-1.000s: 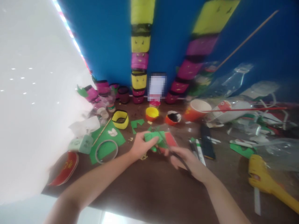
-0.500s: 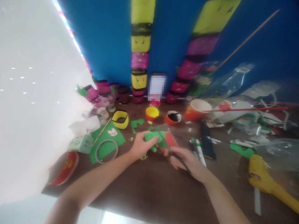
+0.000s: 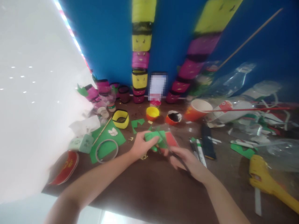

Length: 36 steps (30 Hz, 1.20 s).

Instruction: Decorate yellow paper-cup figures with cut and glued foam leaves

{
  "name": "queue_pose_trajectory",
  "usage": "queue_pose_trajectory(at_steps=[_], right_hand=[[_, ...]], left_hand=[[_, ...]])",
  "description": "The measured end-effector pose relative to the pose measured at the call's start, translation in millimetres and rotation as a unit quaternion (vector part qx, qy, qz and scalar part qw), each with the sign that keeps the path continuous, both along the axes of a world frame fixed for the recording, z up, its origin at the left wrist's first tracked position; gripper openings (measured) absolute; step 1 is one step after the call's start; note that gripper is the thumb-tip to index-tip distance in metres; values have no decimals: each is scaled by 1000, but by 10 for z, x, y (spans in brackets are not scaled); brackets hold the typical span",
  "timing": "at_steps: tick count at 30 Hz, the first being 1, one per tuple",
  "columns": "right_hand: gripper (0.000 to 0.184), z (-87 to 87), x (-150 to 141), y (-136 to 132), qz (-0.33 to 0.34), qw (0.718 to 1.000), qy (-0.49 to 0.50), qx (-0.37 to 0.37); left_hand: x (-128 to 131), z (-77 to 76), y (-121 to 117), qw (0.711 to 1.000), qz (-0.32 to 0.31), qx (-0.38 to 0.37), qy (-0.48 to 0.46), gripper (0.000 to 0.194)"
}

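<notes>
Two hands work close together: your left hand (image 3: 141, 144) pinches the green piece (image 3: 155, 137) in front of you, and your right hand (image 3: 187, 161) grips the scissors (image 3: 179, 159), blades at that piece; blur hides their opening. From there, the yellow cup (image 3: 152, 114) sits at twelve o'clock, the yellow bowl (image 3: 121, 121) at ten, and the ring (image 3: 107, 140) on the green sheet (image 3: 119, 137) at nine. The marker (image 3: 201, 154) lies near three, the glue gun (image 3: 259, 174) farther out, between three and four.

Both bare forearms are reaching inward from the lower corners, the bare left hand (image 3: 140, 145) pinching with its thumb on top, the bare right hand (image 3: 187, 161) curling its fingers.
</notes>
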State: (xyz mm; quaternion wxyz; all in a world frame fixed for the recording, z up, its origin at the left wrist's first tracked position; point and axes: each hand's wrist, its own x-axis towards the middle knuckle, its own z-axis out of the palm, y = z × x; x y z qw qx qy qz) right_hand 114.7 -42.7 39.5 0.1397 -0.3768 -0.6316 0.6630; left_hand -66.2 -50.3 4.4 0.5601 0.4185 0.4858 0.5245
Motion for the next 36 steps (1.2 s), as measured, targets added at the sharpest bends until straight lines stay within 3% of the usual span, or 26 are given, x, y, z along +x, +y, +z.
queue_pose_trajectory(at_steps=[14, 21, 25, 36], right_hand=[[28, 10, -2, -2, -4, 1000, -4, 19], [29, 4, 8, 0, 1, 1000, 4, 12], [30, -8, 13, 9, 4, 1000, -3, 6], [23, 7, 5, 5, -1, 1000, 0, -2]], left_hand=[[-30, -40, 5, 1000, 0, 20, 16, 32], [-9, -23, 24, 998, 34, 50, -7, 26], [21, -4, 45, 996, 70, 49, -34, 32], [34, -22, 83, 992, 88, 43, -79, 40]])
